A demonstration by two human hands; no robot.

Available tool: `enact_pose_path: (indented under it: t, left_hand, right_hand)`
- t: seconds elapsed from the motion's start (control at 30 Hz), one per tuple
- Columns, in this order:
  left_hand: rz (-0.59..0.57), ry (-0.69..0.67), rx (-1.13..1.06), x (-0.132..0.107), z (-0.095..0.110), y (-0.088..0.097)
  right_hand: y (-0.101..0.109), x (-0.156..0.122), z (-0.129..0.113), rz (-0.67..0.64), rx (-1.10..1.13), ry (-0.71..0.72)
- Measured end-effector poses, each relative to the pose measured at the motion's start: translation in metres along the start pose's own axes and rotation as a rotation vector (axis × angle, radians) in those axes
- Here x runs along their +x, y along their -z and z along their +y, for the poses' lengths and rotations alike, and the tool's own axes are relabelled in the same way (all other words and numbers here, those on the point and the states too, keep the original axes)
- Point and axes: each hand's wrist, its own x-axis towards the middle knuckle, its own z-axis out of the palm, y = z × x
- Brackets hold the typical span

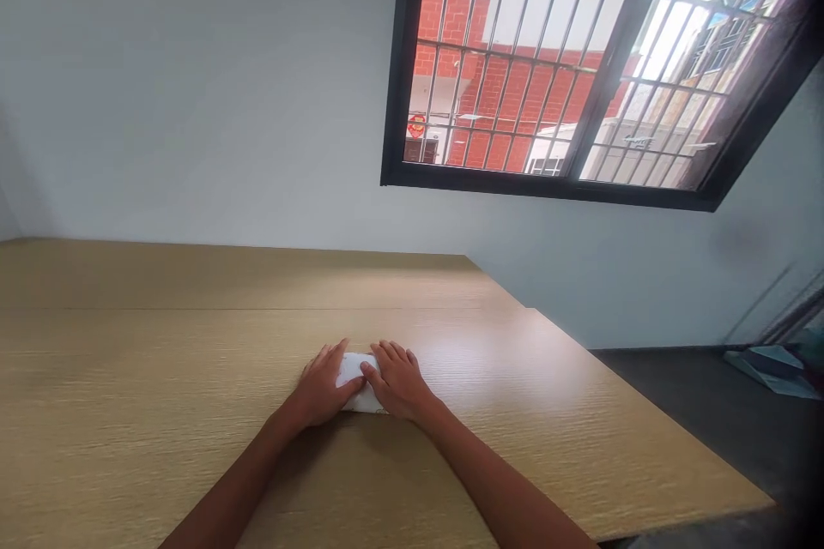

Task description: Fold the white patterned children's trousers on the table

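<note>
A small white rectangular packet [351, 365] lies on the wooden table in front of me; its exact kind is unclear, and faint marks show along its near edge. My left hand [322, 386] grips its left side, thumb across the top. On the right side my right hand [397, 379] holds it the same way, its thumb also resting on the upper face. Both thumbs nearly meet over the middle. The packet's two ends are hidden under my palms and fingers.
The light wood table [160, 360] has a seam across it, and its right edge runs diagonally toward me. Beyond it stands a pale wall [193, 103] with a dark-framed barred window [502, 180]. Bluish-green items [776, 369] lie on the dark floor at right.
</note>
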Motion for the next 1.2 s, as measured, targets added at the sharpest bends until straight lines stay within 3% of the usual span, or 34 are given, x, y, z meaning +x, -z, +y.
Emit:
enact_pose_path:
  t: [0.3, 0.5, 0.67, 1.0, 1.2]
  left_hand:
    - [0.056, -0.128, -0.115, 0.003, 0.002, 0.025]
    - [0.134, -0.122, -0.154, 0.004, 0.003, 0.024]
    - [0.214, -0.055, -0.127, 0.007, -0.005, 0.026]
    - [0.070, -0.207, -0.215, 0.002, -0.003, 0.034]
    - [-0.015, -0.233, -0.272, -0.004, 0.004, 0.034]
  right_hand:
    - [0.005, 0.005, 0.007, 0.097, -0.059, 0.003]
    - [0.012, 0.007, 0.008, 0.153, 0.008, -0.026]
    - [0.021, 0.006, 0.011, 0.130, 0.064, -0.145]
    - [0.018, 0.008, 0.014, 0.125, 0.174, 0.129]
    - [0.022, 0.010, 0.014, -0.102, 0.390, 0.158]
